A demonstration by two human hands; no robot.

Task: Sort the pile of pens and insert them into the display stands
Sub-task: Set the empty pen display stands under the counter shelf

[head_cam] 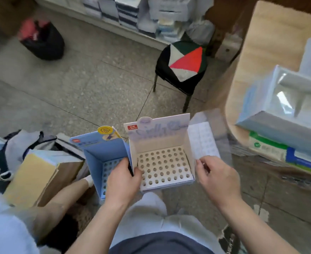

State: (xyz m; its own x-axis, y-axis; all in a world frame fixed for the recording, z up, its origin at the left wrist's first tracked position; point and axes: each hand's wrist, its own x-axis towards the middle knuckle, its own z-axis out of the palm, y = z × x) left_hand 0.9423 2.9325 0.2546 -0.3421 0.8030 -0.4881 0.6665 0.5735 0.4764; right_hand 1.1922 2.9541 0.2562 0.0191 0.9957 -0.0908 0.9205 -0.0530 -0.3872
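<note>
**A:** Where is the white stand (158, 138) sitting?

**B:** It is sitting low in the middle, just above the person's knees; its floor of round holes is facing up; the blue stand (99, 149) is touching its left side.

**A:** What is the left hand (121, 180) doing?

**B:** It is gripping the two walls where the stands are meeting; the thumb is lying inside the white one.

**A:** And the right hand (219, 178)?

**B:** It is pinching the bottom edge of a clear sheet (206, 142) just beside the white stand's right wall; the sheet is looking blurry.

**A:** What is sitting around them?

**B:** A stool (182, 63) is standing on the floor (96, 79) behind; a black bag (42, 41) is sitting far left; a table (272, 43) with boxes (279, 110) is standing on the right.
</note>
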